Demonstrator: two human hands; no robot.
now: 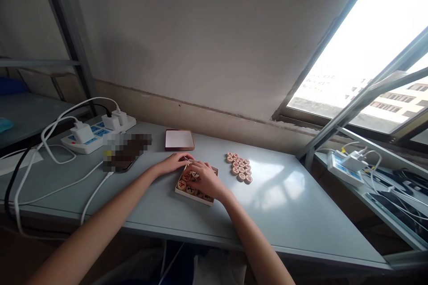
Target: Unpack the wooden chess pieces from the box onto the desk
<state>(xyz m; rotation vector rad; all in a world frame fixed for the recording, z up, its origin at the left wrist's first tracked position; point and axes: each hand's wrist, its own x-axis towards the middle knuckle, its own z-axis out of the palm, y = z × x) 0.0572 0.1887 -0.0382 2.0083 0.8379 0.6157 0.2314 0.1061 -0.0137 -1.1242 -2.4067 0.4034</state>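
A shallow box (pixel 194 198) lies near the front edge of the desk, with round wooden xiangqi pieces (pixel 181 185) in it, marked in red or black. My left hand (pixel 172 164) is at the box's far left corner, its fingers and thumb closed about the rim. Over the middle of the box, my right hand (pixel 210 181) has its fingers and thumb bent round a xiangqi piece (pixel 195 174); the hand hides part of the contents. To the right, more xiangqi pieces (pixel 241 169) stand in a close cluster on the desk.
The box lid (pixel 179 140) lies inside up behind the box. On the left are a phone (pixel 129 153), a power strip (pixel 95 136) with chargers, and trailing white cables (pixel 95 191). A metal frame (pixel 310 153) and a second power strip (pixel 346 169) stand at the right.
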